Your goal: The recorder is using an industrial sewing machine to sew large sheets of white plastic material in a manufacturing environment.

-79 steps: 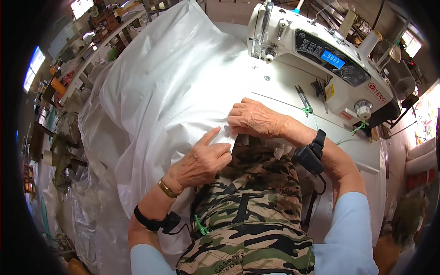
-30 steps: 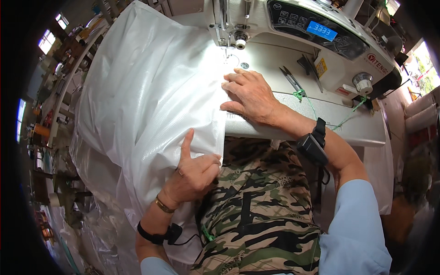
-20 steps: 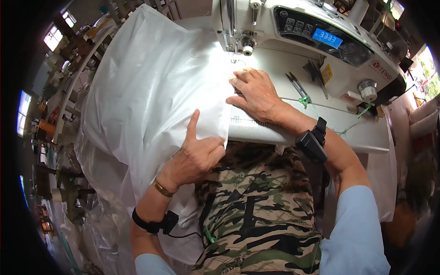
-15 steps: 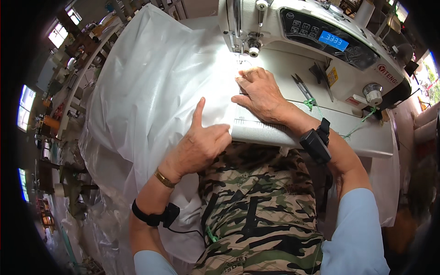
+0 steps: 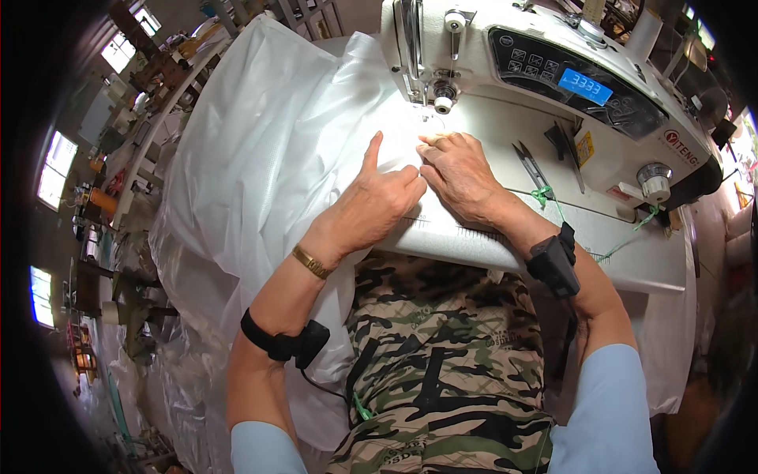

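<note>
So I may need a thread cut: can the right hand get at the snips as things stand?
Probably yes: the snips lie bare on the machine bed just right of the right hand, nothing between, though that hand is pressing the white fabric.

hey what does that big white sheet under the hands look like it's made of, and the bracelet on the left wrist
The white sheet looks like thin woven plastic or coated synthetic fabric: semi-translucent, faintly glossy, with stiff sharp creases rather than soft folds. Both the left hand and right hand press it flat by the needle. The bracelet appears to be gold-toned metal, shiny and ribbed; whether plated or solid cannot be told.
</note>
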A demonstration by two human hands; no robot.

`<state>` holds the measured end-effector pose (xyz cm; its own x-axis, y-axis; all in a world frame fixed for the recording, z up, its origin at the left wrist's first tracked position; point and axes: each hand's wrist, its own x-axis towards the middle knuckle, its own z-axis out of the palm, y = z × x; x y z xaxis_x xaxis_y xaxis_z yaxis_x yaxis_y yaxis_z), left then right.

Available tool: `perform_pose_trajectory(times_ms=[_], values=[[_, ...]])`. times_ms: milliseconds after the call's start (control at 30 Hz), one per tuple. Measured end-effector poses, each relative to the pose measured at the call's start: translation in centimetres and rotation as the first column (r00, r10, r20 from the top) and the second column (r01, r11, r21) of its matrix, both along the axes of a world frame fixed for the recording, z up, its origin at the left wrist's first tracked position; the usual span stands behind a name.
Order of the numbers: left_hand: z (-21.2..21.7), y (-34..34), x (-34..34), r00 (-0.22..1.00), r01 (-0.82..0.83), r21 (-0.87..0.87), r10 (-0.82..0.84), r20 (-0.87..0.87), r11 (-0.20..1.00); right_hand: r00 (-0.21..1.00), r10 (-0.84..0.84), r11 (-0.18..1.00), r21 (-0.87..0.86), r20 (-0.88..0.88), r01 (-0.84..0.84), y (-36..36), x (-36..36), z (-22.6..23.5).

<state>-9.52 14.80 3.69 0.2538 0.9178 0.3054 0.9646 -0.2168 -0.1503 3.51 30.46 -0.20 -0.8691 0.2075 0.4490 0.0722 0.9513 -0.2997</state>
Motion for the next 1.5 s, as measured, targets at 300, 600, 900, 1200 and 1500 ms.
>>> perform_pose_trajectory(times_ms=[300, 600, 900, 1200, 1500], values=[[-1.4, 3.5, -0.6, 0.991, -0.068, 0.103, 0.055, 0.124, 0.992, 1.0, -0.003, 0.997, -0.077, -0.028, 0.001, 0.9, -0.3, 0.1], [-1.8, 2.7, 1.1, 0.984, -0.143, 0.255, 0.111, 0.138, 0.956, 0.998, 0.033, 0.991, -0.134, 0.051, -0.026, 1.1, 0.2, 0.6], [-1.3, 0.1, 3.8, 0.937, -0.298, 0.174, 0.253, 0.241, 0.938, 0.998, 0.064, 0.985, -0.159, 0.014, -0.061, 1.6, 0.1, 0.3], [-1.0, -2.6, 4.7, 0.829, -0.404, 0.102, 0.317, 0.462, 0.909, 0.997, 0.057, 0.984, -0.172, 0.05, -0.047, 1.4, -0.1, 0.4], [-2.2, -2.3, 3.9, 0.928, -0.276, 0.14, 0.226, 0.297, 0.951, 0.997, 0.041, 0.988, -0.153, 0.061, -0.031, 1.0, 0.3, 0.5]])
